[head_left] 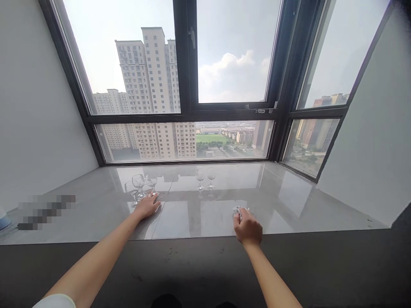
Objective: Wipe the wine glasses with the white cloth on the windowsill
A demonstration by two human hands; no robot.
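Note:
My left hand (pixel 148 206) is at the foot of a clear stemmed glass (pixel 152 181), its fingers stretched out and the thumb apart. The fingertips overlap the glass's base, and I cannot tell whether they touch it. Close beside that glass stand another stemmed glass (pixel 138 182) and a third glass (pixel 130 187), both upright. A crumpled white tissue or cloth (pixel 237 210) is bunched in my right hand (pixel 248 226), pressed at the surface of the glossy grey sill (pixel 199 222).
Two upright stemmed glasses, a left one (pixel 200 177) and a right one (pixel 211 177), stand farther back near the window frame (pixel 186 163). White walls flank the sill. A blue-and-white object (pixel 4 221) sits at the far left beside a blurred patch.

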